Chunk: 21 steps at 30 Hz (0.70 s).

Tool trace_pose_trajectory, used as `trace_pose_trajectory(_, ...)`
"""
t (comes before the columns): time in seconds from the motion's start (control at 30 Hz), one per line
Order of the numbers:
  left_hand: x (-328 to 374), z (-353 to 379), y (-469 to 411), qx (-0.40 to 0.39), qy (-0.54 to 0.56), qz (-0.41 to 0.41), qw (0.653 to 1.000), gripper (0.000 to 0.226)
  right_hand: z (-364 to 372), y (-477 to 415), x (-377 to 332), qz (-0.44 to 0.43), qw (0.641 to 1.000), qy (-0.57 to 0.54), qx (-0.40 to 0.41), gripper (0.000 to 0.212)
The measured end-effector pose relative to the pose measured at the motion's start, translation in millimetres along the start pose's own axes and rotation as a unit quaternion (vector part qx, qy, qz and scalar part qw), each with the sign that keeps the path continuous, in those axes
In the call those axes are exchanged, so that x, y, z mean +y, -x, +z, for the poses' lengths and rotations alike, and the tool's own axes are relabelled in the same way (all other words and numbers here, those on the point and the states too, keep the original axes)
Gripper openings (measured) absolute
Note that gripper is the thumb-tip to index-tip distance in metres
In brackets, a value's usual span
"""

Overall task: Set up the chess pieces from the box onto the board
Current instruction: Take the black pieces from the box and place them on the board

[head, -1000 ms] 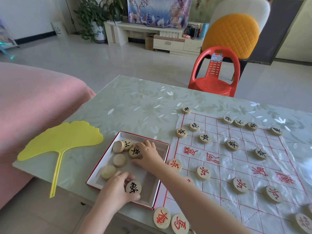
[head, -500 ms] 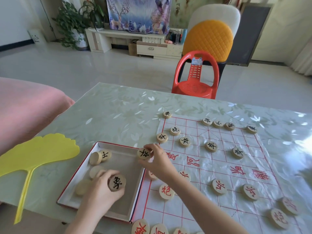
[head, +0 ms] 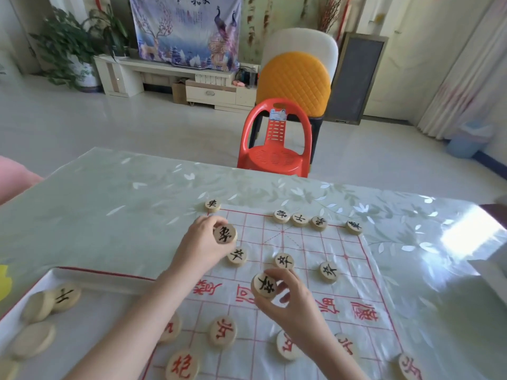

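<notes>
My left hand (head: 201,245) is over the far left part of the board (head: 354,272), holding a round wooden piece with a black character (head: 225,233). My right hand (head: 288,300) is above the board's middle, near the red river lettering, and grips another black-marked piece (head: 264,285). Black pieces stand on the far rows, such as one at the corner (head: 212,205) and one beside my left hand (head: 237,256). Red pieces (head: 222,331) sit on the near rows. The white box (head: 104,278) at lower left holds several pieces (head: 65,297).
The table (head: 109,204) has a green leaf-patterned cover. A red plastic chair (head: 275,141) stands just beyond its far edge, with a yellow-backed chair (head: 295,80) behind it. A yellow fan tip (head: 4,281) shows at the left edge.
Both hands have left the box and moved right and forward over the board, each carrying its piece. The view has shifted right, so most of the box and fan are out of frame.
</notes>
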State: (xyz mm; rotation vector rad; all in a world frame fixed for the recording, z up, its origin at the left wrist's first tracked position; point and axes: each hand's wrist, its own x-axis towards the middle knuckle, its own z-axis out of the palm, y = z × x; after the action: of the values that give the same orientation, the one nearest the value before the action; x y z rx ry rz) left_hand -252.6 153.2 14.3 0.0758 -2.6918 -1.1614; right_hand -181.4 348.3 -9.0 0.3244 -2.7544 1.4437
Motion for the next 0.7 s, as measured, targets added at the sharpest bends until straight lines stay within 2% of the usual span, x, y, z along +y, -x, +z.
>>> trace_pose_trajectory(0.3,4.8,73.1,-107.7,0.020,-0.083,-0.010,0.996,0.035,-35.0,-10.0,33.4,-0.001,1.000,-0.013,-0.013,0.038)
trace_pose_trajectory(0.7,-16.6,110.4,-127.3,-0.005,-0.119,-0.024,0.993,0.043,-33.5,-9.9,50.2,0.004,0.999,-0.036,0.002,0.039)
